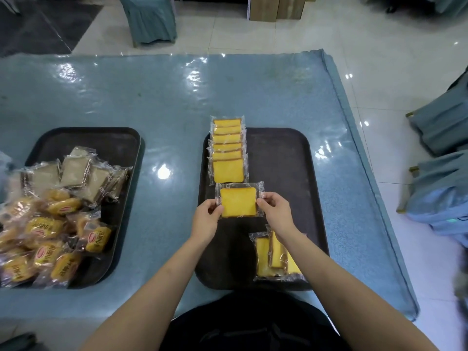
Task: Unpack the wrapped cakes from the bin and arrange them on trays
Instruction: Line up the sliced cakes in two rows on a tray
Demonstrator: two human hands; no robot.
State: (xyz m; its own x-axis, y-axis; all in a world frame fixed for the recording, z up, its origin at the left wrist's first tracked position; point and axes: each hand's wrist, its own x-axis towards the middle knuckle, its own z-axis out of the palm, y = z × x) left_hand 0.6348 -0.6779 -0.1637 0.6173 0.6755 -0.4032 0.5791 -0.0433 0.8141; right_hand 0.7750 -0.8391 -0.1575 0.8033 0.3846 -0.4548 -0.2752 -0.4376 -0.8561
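Item one: a square yellow sponge cake in clear plastic wrap (238, 201), which we hold over the middle of the dark rectangular tray on the right (291, 173). Our left hand (205, 218) pinches its left edge between thumb and curled fingers; our right hand (274, 210) pinches its right edge the same way. We cannot tell whether the cake touches the tray or hangs just above it.

Item two: a row of overlapping wrapped yellow cakes (228, 148), running along the tray's left side from its far edge toward us, the farthest one jutting past the rim. The held cake sits just near of the row's nearest piece.

Item three: a small loose heap of wrapped yellow cakes (268, 259) at the tray's near right corner, partly hidden under our right forearm.

Item four: a second dark tray on the left (121, 148), carrying pale grey-brown wrapped cake slices (76, 171) at its far part and, nearer, a pile of small oval cakes in yellow printed wrappers (45, 239).

Item five: a glossy blue-covered tabletop (177, 97) bearing both trays, well apart from each other.
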